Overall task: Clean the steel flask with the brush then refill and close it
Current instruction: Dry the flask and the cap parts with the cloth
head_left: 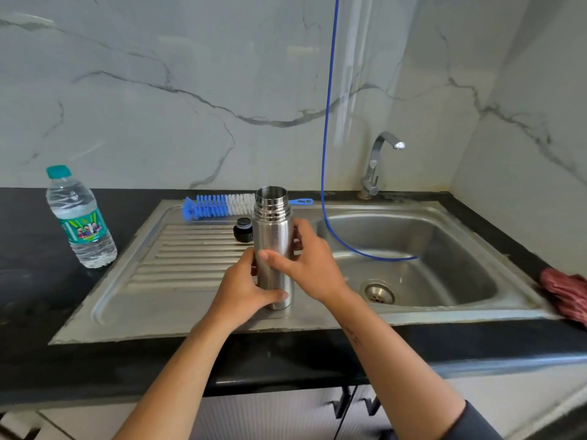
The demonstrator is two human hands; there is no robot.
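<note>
The water bottle (83, 217) label's print is too small to read.

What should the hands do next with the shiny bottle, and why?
Probably the right hand lets go and reaches for the brush lying behind. The flask stands open, its cap off beside it, and the left hand already steadies it.

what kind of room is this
Most likely a home kitchen: a steel sink with a ribbed drainboard is set into a black countertop, a tap stands behind it, and marble-look tiles cover the walls.
</note>
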